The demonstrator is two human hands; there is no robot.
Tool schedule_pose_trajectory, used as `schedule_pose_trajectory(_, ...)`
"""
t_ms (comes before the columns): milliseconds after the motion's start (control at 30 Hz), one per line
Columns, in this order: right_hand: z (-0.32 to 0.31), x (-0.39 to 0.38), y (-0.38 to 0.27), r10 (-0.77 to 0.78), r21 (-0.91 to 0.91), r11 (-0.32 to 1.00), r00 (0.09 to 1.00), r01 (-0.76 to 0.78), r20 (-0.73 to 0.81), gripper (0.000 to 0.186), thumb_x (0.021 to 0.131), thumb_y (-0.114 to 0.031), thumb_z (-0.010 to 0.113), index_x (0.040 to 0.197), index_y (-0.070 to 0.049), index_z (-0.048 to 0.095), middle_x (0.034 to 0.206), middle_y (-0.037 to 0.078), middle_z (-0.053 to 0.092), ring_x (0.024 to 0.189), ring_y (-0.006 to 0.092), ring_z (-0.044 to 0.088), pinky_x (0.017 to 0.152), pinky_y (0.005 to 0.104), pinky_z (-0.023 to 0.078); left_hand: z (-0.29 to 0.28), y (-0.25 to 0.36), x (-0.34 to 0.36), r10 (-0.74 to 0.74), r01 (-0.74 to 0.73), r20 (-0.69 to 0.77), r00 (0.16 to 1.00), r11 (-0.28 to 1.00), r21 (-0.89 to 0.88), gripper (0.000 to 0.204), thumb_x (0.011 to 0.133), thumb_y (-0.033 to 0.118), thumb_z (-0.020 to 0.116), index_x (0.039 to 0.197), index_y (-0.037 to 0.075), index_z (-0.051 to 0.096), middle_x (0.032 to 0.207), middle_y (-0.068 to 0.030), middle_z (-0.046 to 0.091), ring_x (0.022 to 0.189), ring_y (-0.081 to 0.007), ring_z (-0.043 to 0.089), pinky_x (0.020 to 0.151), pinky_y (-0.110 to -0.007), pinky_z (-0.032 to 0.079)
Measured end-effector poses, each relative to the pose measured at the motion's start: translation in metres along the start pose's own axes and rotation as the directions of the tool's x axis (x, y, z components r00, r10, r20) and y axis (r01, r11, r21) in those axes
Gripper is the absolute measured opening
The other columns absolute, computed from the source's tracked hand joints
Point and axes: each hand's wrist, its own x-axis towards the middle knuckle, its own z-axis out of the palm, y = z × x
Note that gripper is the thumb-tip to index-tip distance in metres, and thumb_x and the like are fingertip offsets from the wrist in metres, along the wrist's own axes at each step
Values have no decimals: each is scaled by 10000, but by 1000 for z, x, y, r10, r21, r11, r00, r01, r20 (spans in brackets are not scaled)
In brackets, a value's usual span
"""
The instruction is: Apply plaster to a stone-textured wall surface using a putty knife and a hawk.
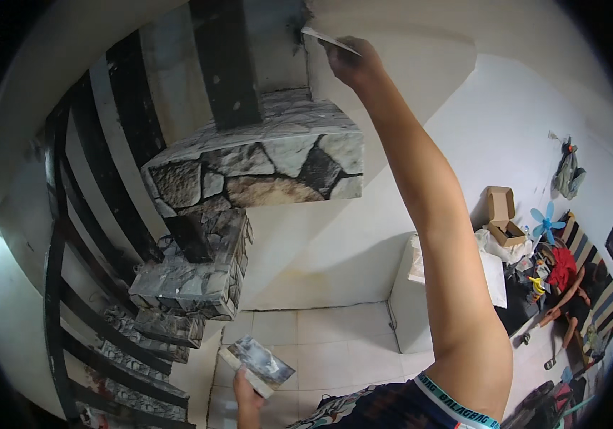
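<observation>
My right arm stretches up across the view, and my right hand [358, 63] grips a flat, pale-edged blade [317, 34], probably a putty scraper or trowel, seen nearly edge-on. The blade is at the wall [392, 53] beside a dark vertical corner seam; contact is hard to tell. Low in the view, my left hand [246, 393] is closed on the near edge of a rectangular, shallow slab-like holder [262, 361], its top smeared grey and white. Whether it is a board or a tray I cannot make out.
Stone-patterned stair steps [263, 168] descend on the left, with black railing bars [228, 64]. A white cabinet-like block [408, 307] stands on the tiled floor [321, 336]. To the right are an open cardboard box [501, 207], a blue fan [548, 222] and a seated person [576, 304].
</observation>
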Motion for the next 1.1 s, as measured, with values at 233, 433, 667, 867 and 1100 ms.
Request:
schedule_pose_trajectory(233, -16, 47, -42, 113, 30, 991, 938, -130, 327, 275, 909, -9, 324, 1099, 152, 440, 1068, 249, 551, 951, 336, 611, 763, 311, 595, 72, -27, -27, 48, -42, 93, 994, 997, -62, 480, 959, 307, 389, 1331, 3, 387, 1272, -165, 515, 1172, -335, 510, 992, -496, 403)
schedule_pose_trajectory(433, 0, 69, 8, 95, 379, 902, 952, -206, 290, 312, 926, -32, 293, 1138, 150, 432, 1123, 263, 529, 920, 335, 615, 753, 314, 598, 82, -18, -48, 123, -121, -169, 978, 992, 19, 475, 961, 302, 397, 1327, 0, 387, 1276, -163, 503, 1171, -322, 508, 993, -477, 404)
schedule_pose_trajectory(667, -21, 105, -28, 52, 57, 996, 987, -62, 155, 203, 888, 48, 332, 918, 132, 514, 796, 241, 601, 737, 322, 647, 625, 349, 611, 89, -38, -43, 146, -144, -106, 984, 989, 32, 440, 963, 301, 414, 1275, -9, 426, 1214, -150, 536, 1109, -306, 547, 963, -437, 435)
schedule_pose_trajectory(867, 13, 84, -13, 51, 315, 936, 945, -158, 323, 153, 865, 56, 438, 926, 85, 575, 869, 198, 628, 744, 307, 636, 641, 311, 605, 67, -33, -35, 173, -180, -114, 978, 983, -47, 451, 959, 299, 424, 1288, -10, 417, 1236, -152, 526, 1134, -306, 531, 977, -428, 425)
schedule_pose_trajectory(1100, 3, 64, -123, -136, 111, 989, 922, 103, 362, 219, 871, 79, 427, 1060, 143, 516, 1052, 270, 590, 931, 367, 615, 784, 350, 596, 77, -40, -12, 77, -75, 14, 997, 990, -118, 496, 944, 293, 440, 1325, -20, 382, 1278, -161, 501, 1175, -316, 504, 999, -442, 404)
